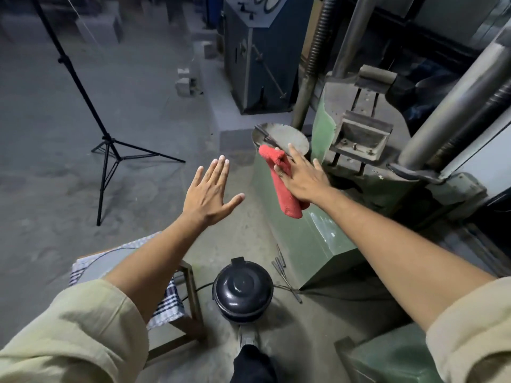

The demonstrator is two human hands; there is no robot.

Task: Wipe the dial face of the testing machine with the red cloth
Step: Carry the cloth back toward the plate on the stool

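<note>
Hands: the right hand (301, 176) lies flat with its fingers straight, and it presses the red cloth (284, 186) under its palm. It does not curl around the cloth. The left hand (211, 193) is wide open, fingers spread, and holds nothing. It hangs in the air over the floor.

Cloth: one end sits against the round dial face (287, 136); the other end hangs down loose below the hand.

Dial: it sits at the top edge of the green testing machine (312, 239), just past the right fingertips.

Slip risk: I think the cloth may slide out and drop, because a flat hand only pushes on it.

Snag risk: the loose end may catch on the thin metal bits at the dial's left rim.

Missed spots: only a small bit of cloth touches the dial, so much of the face may stay dusty.

Trip risk: a black pot (243, 293) and thin metal rods (282, 268) lie on the floor near the person's foot.

Hard to see: the dial tilts away, so I cannot read any marks or a needle. The hand hides part of the cloth. The machine's top is cut off. The room is dim.
</note>
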